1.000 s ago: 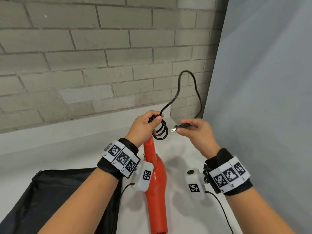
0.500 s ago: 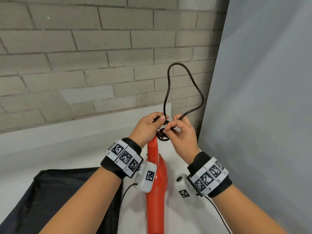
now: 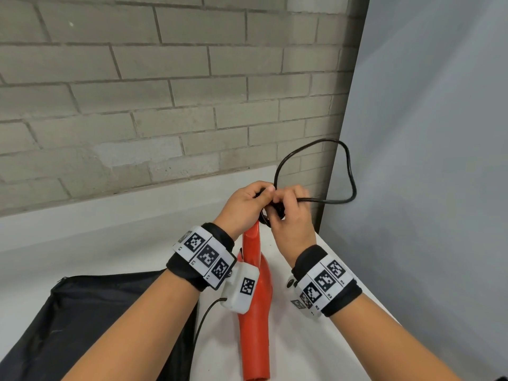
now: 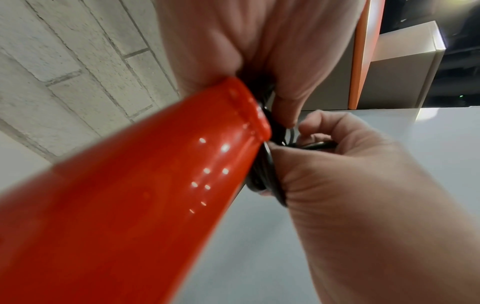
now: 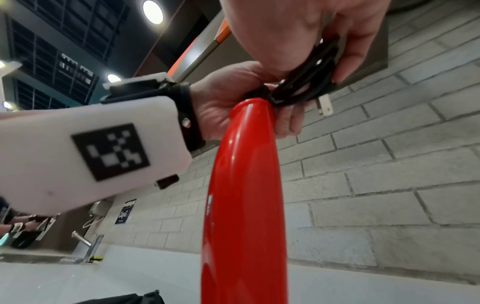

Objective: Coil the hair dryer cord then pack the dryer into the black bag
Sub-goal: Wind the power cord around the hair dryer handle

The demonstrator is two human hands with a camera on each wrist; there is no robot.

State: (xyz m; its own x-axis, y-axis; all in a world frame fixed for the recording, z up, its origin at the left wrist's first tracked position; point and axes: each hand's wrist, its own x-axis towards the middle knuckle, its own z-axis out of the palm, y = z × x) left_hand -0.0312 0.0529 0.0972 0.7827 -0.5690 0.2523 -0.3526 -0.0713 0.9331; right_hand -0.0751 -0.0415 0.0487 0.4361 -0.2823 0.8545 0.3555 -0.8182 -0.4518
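Note:
The red hair dryer stands with its handle end up between my wrists, over the white table. My left hand grips the coiled black cord at the top of the handle. My right hand is pressed against the left and pinches the cord's plug end; the plug prongs stick out below its fingers. A free loop of cord arches up and to the right. The black bag lies flat at the lower left.
A grey brick wall runs behind the table. A grey panel closes off the right side, close to the cord loop. In the right wrist view, a metal faucet shows far to the left.
My right hand moved left with the plug until it met my left hand at the coil. The free loop of cord shrank and swung from upright over to the right.

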